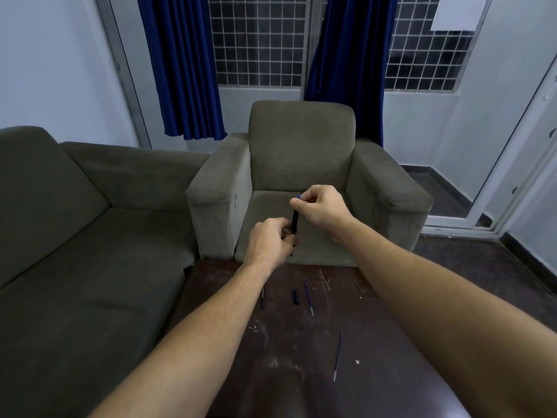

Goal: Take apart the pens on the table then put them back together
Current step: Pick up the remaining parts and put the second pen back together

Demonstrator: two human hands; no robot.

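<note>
Head view: scratched dark table (286, 342) fronts grey armchair (301, 146).

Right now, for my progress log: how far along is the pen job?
Done: loose on the table lie a thin refill, a second refill, a short black piece and a dark barrel. In hand: the left hand grips a black pen body, the right hand pinches its blue top end. Left: rejoining the table parts.

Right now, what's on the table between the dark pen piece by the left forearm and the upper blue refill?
One short black pen part, touching neither, in the head view.
</note>
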